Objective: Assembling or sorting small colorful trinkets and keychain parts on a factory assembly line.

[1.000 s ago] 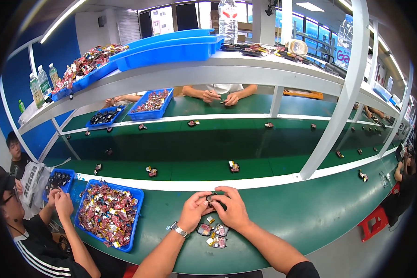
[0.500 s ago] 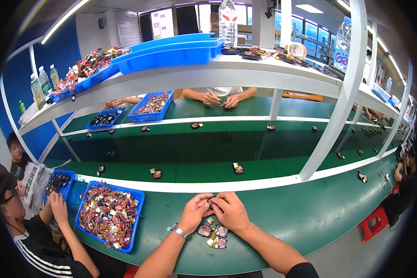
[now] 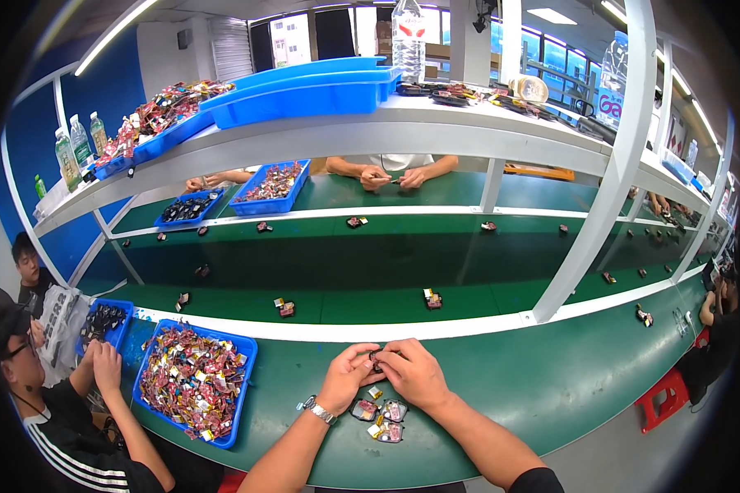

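Close together over the green table, both my hands grip one small dark part, mostly covered by my fingers. My left hand has its thumb and fingers around its left side. On the other side, my right hand pinches it with bent fingers. Just below them lie several small electronic units in dark casings, among them a left unit, a right unit and a lower unit. A little yellow-and-white piece rests above these units. A metal-band watch is on my left wrist.
To my left stands a blue tray heaped with small red, white and yellow parts. A co-worker sits beyond it. Past a white rail, a dark green belt carries scattered units. A shelf and slanted post rise ahead.
Units on the belt have shifted slightly to the right. My hands stay almost in place, still gripping the dark part. Across the belt, another person's hands have moved a little.
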{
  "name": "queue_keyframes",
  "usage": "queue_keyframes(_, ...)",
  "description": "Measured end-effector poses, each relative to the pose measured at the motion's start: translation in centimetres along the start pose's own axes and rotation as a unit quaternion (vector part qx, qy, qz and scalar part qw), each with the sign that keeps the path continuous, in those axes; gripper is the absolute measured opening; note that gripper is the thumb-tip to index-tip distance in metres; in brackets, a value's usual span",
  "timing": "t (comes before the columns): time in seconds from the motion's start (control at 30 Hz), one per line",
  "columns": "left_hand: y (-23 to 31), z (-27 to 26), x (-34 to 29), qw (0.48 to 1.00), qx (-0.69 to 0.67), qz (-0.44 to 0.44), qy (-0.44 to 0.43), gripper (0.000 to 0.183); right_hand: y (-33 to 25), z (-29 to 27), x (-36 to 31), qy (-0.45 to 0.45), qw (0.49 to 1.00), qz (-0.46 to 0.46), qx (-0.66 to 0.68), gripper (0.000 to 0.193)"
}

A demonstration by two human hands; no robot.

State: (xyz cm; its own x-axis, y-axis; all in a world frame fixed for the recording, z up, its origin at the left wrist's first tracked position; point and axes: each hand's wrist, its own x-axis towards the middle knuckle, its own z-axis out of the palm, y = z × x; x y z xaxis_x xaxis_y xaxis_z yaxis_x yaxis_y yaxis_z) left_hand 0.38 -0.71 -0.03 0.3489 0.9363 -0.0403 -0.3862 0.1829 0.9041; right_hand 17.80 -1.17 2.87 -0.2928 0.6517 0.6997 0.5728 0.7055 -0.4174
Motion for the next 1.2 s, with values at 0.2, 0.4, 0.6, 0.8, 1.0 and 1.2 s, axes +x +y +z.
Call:
queue_keyframes(0.2, 0.16, 0.14, -0.07, 1.0, 0.002, -0.001, -0.006, 0.031, 0.22, -0.01, -0.05, -0.012, 1.0, -0.007, -0.003, 0.022)
queue_keyframes(0.4, -0.1, -0.04, 0.01, 1.0, 0.012, 0.0, -0.002, 0.031, 0.0, 0.06, 0.08, -0.012, 0.999, -0.022, -0.028, 0.021)
queue_keyframes(0.6, -0.03, 0.22, 0.02, 1.0, 0.017, 0.001, 0.002, 0.029, 0.05, 0.58, 0.05, 0.006, 0.999, -0.02, -0.035, 0.019)
queue_keyframes(0.8, 0.05, 0.18, -0.05, 1.0, 0.008, 0.005, 0.005, 0.029, -0.25, -0.01, 0.38, 0.016, 0.998, -0.025, -0.051, 0.021)
queue_keyframes(1.0, -0.14, -0.19, 0.06, 1.0, -0.013, 0.004, 0.004, 0.028, -0.04, 0.75, -0.19, 0.038, 0.998, -0.002, -0.043, 0.02)
queue_keyframes(1.2, 0.05, -0.21, 0.17, 1.0, -0.014, 0.002, 0.003, 0.028, 0.24, 0.85, -0.26, 0.048, 0.998, -0.02, -0.047, 0.019)
